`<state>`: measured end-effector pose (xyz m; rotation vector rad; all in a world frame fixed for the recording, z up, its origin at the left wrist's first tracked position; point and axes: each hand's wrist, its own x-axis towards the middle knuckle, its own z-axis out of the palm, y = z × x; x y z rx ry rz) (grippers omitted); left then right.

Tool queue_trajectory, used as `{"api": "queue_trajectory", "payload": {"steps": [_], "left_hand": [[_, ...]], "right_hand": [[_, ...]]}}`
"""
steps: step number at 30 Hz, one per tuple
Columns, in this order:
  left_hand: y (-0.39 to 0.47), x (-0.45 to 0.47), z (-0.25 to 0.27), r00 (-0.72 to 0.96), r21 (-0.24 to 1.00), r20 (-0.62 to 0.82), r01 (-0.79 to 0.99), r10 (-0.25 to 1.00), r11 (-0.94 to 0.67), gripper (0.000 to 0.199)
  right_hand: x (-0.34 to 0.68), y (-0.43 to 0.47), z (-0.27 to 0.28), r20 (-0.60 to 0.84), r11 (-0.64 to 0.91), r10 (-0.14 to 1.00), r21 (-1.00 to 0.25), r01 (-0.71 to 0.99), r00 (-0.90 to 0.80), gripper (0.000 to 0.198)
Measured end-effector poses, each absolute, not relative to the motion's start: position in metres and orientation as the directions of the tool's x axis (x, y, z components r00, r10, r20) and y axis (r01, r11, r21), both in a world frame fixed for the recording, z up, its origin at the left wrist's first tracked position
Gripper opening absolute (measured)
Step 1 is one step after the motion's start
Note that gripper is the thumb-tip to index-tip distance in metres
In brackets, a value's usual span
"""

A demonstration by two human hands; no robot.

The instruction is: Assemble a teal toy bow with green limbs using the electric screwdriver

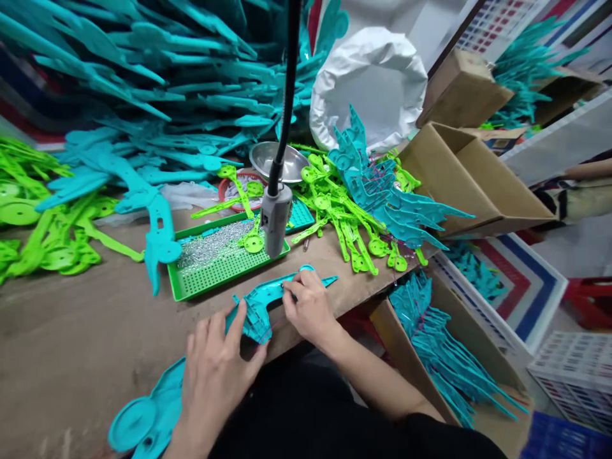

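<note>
A teal plastic half-shell (258, 305) with a curved arm and pointed tip lies at the front edge of the brown work table. My left hand (217, 357) grips its wide left end between thumb and fingers. At the curved arm, my right hand (308, 303) is closed in a pinch, with a tiny dark spot by the fingertips; whatever is in the pinch is too small to make out. Partly behind my left wrist lies another teal piece (134, 424) with a round disc. A grey cylindrical tool (276, 223) hangs on a black cord just beyond my hands.
A green tray (229, 280) of small silvery screws stands behind the half-shell. Teal parts (167, 83) are heaped at the back, with lime-green parts (52, 236) left and centre. A white sack (368, 83) and cardboard boxes (468, 172) stand right; another box (454, 376) holds teal parts below.
</note>
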<state>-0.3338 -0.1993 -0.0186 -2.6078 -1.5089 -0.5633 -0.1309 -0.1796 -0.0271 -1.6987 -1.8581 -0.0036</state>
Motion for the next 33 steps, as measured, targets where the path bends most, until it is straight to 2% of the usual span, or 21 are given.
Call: {"api": "queue_trajectory", "payload": {"steps": [4,6,8,10,13,15,17,20,23,26,28,30,33], "left_hand": [[-0.193,-0.339,-0.024,0.451,0.124,0.345,0.847,0.823,-0.517,0.056],[-0.190,-0.341,-0.026,0.461,0.128,0.339,0.841,0.820,-0.525,0.057],[-0.189,-0.341,-0.028,0.461,0.132,0.330,0.842,0.824,-0.524,0.058],[-0.190,-0.341,-0.028,0.446,0.142,0.311,0.851,0.839,-0.505,0.059],[-0.191,-0.339,-0.026,0.437,0.158,0.271,0.858,0.857,-0.488,0.060],[-0.192,-0.338,-0.023,0.434,0.173,0.250,0.860,0.865,-0.481,0.062],[-0.191,-0.337,-0.022,0.429,0.188,0.245,0.859,0.870,-0.477,0.065],[-0.191,-0.336,-0.022,0.419,0.194,0.257,0.860,0.871,-0.472,0.065],[-0.192,-0.335,-0.022,0.410,0.194,0.256,0.866,0.876,-0.462,0.062],[-0.192,-0.333,-0.020,0.406,0.204,0.240,0.867,0.882,-0.455,0.062],[-0.192,-0.331,-0.018,0.404,0.200,0.234,0.870,0.884,-0.450,0.062],[-0.192,-0.330,-0.016,0.402,0.192,0.235,0.873,0.885,-0.447,0.061],[-0.192,-0.330,-0.015,0.403,0.187,0.245,0.873,0.882,-0.451,0.062]], "right_hand": [[-0.093,-0.131,-0.011,0.432,0.311,0.898,-0.495,0.812,-0.081,0.021],[-0.071,-0.090,-0.007,0.460,0.320,0.885,-0.497,0.807,-0.067,0.028],[-0.054,-0.047,-0.007,0.396,0.323,0.911,-0.512,0.796,-0.114,0.037],[-0.046,-0.013,-0.013,0.302,0.337,0.930,-0.471,0.815,-0.210,0.043],[-0.047,0.015,-0.025,0.220,0.351,0.932,-0.360,0.864,-0.287,0.037],[-0.048,0.023,-0.030,0.212,0.350,0.932,-0.319,0.881,-0.294,0.032],[-0.048,0.023,-0.031,0.242,0.324,0.937,-0.329,0.887,-0.253,0.029],[-0.044,0.001,-0.026,0.351,0.247,0.932,-0.443,0.862,-0.087,0.027],[-0.049,-0.049,-0.017,0.399,0.203,0.911,-0.649,0.733,0.101,0.023],[-0.070,-0.106,-0.013,0.259,0.173,0.960,-0.847,0.503,0.106,0.021],[-0.088,-0.134,-0.016,0.139,0.098,0.987,-0.924,0.370,0.084,0.025],[-0.104,-0.147,-0.021,0.063,0.028,0.993,-0.946,0.322,0.098,0.026],[-0.117,-0.150,-0.028,0.034,-0.023,0.988,-0.932,0.362,0.152,0.022]]}}
